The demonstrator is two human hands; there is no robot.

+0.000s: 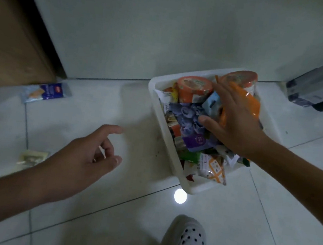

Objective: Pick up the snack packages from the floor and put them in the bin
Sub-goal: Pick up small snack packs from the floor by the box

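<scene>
Hidden or unclear: the right hand (235, 120) covers much of the orange packet (248, 107) and the bin's middle. The left wrist hides one edge of a small pale packet (31, 156) on the floor. A dark box (321, 90) is cut off by the frame edge. The print on the wrappers is too blurred to read.
Right fingers: spread and nearly straight, lying flat on the orange packet. The thumb reaches out over a blueberry pouch (187, 117). I see no curl round anything.
Left fingers: loosely curled and holding nothing, above bare tile.
Arms: the right forearm crosses the bin's near corner, palm down. The left hand (86, 160) hovers, thumb uppermost.
Bin: the white bin (158, 110) sits under the right fingers, heaped with snacks. Two orange-lidded cups (195, 86) stand just beyond the fingertips.
Floor: a blue cracker packet (46, 92) lies well beyond the left fingertips.
</scene>
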